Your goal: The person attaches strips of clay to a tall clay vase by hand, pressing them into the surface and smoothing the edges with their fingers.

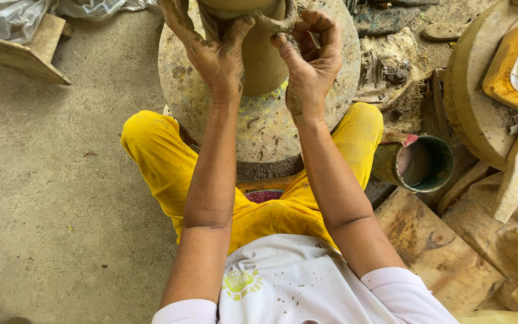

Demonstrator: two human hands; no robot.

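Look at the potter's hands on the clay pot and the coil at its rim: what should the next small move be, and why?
Probably press the loose coil down onto the rim with the right hand. The coil curls beside the clay pot, apparently unblended at the end by the right fingertips, while the left hand braces the wall, so the pot on the wheel looks steadied for joining.
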